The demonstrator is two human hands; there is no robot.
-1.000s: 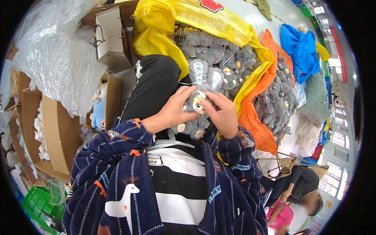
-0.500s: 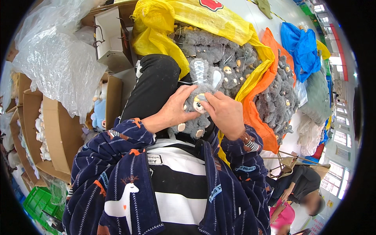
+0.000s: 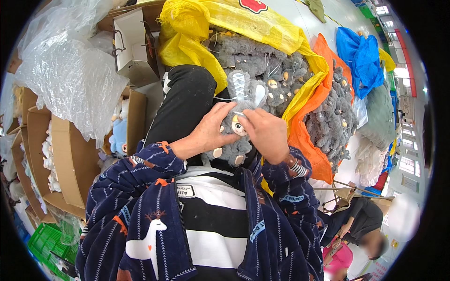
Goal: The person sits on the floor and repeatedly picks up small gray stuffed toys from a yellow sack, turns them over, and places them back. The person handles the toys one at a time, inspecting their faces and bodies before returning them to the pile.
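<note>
- The left hand [image 3: 211, 133] is clenched around a grey plush rabbit [image 3: 236, 129], its fingers wrapped over the toy's left side and head.
- The right hand [image 3: 262, 133] grasps the same toy from the other side, fingertips pressed at its face, just above the round pale eye.
- The rabbit sits upright in the person's lap, against the black trouser leg [image 3: 185, 105]; its two long ears, with light inner faces, stand up above both hands, and its pale foot pads show below them.
- Both forearms wear a navy fleece jacket [image 3: 140, 210] with white stripes and a deer figure, open over a black-and-white striped top [image 3: 215, 220].
- Just beyond the hands, a yellow sack [image 3: 211, 23] lies open and is full of more grey plush toys [image 3: 272, 65].
- To its right, an orange sack [image 3: 323, 154] holds a further heap of the same grey toys.
- A blue sack [image 3: 361, 56] lies further right on the floor.
- On the left are clear plastic sheeting [image 3: 65, 70] and open cardboard boxes [image 3: 70, 159], one holding white toys.
- A green crate [image 3: 47, 241] stands at the lower left.
- Another person [image 3: 361, 220] sits at the lower right, well apart.
</note>
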